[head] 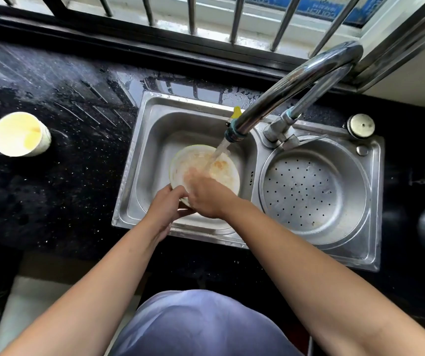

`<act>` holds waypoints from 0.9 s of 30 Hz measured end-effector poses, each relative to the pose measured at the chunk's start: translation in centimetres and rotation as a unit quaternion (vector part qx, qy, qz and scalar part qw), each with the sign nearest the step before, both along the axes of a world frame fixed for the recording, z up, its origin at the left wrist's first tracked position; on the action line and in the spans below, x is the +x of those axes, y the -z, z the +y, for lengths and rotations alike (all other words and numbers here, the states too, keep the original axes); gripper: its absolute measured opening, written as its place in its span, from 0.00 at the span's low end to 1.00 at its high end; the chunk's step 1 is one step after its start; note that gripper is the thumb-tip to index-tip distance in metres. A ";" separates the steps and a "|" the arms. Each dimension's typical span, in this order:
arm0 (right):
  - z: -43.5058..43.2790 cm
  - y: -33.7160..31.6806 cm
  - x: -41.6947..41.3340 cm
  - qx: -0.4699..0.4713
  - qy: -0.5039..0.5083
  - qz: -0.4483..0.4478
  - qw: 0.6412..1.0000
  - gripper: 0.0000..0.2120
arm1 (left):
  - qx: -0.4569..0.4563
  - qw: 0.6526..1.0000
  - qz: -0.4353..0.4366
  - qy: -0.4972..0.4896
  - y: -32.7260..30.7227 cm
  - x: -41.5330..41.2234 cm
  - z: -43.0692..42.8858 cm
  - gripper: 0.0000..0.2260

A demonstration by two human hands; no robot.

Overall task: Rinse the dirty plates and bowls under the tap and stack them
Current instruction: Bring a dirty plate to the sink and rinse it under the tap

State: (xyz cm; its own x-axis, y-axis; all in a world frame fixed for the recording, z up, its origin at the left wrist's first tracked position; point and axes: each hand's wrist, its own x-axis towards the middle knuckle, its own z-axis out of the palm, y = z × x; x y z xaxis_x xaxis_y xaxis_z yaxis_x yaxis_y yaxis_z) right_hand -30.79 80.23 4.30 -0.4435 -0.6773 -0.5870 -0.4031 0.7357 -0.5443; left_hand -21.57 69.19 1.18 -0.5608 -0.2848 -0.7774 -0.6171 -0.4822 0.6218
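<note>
A pale plate [225, 173] smeared with orange residue tilts inside the left sink basin [154, 140]. Water runs from the chrome tap [291, 83] onto its upper face. My left hand [166, 204] grips the plate's near rim from below. My right hand [203, 194] lies on the plate's face, fingers blurred and spread over the wet surface. A pale yellow bowl [21, 134] with an orange smear inside stands on the black counter at the far left.
The right basin holds a round perforated metal strainer [306, 191]. A round metal cap [361, 125] sits at the sink's back right corner. Window bars [192, 14] run along the back. The black counter [52, 176] is wet and speckled.
</note>
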 end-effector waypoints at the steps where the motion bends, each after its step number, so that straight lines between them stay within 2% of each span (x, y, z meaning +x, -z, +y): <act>1: 0.0 -0.1 0.3 -0.026 -0.013 -0.028 0.999 0.18 | 0.000 1.000 0.003 -0.002 0.0 0.0 -0.1 0.09; 3: 1.2 0.2 0.6 -0.009 -0.017 -0.050 0.999 0.18 | -0.001 1.000 0.000 -0.007 0.2 0.0 -0.6 0.11; 6: 2.4 1.1 -0.4 0.111 -0.008 0.008 0.994 0.16 | -0.030 0.999 -0.022 0.010 0.6 0.5 -0.8 0.09; 8: 1.5 1.4 -0.9 0.139 0.010 0.025 0.990 0.16 | -0.045 0.998 -0.026 0.037 0.7 0.5 -0.5 0.08; 10: 0.0 1.2 -0.5 0.068 0.053 -0.019 0.996 0.17 | -0.037 0.998 -0.021 0.036 0.5 0.3 -0.1 0.08; 13: -0.3 0.8 0.4 -0.038 0.086 -0.107 0.990 0.18 | -0.019 1.000 -0.020 -0.005 0.4 0.0 -0.6 0.18; 15: 0.9 1.4 0.4 -0.015 0.076 -0.105 0.991 0.16 | -0.028 0.999 -0.022 -0.022 0.5 0.0 -1.2 0.15; 17: 1.5 2.0 -0.2 0.073 0.038 -0.047 0.995 0.15 | -0.056 0.998 -0.026 -0.014 0.7 0.1 -1.5 0.07; 19: 1.2 2.3 -0.6 0.110 0.049 0.001 0.993 0.16 | -0.073 0.997 -0.023 0.016 0.5 0.1 -1.1 0.06; 22: -0.5 1.9 -0.6 0.013 0.093 -0.032 0.995 0.16 | -0.052 0.998 0.007 0.034 0.0 -0.4 -0.4 0.05; 24: -0.6 1.5 -0.2 -0.043 0.091 -0.083 0.991 0.19 | -0.048 0.999 0.010 0.008 0.0 -0.7 -0.9 0.04; 27: 1.4 1.4 0.5 -0.020 0.059 -0.102 0.993 0.21 | -0.059 0.998 -0.010 -0.021 0.8 -0.7 -2.2 0.05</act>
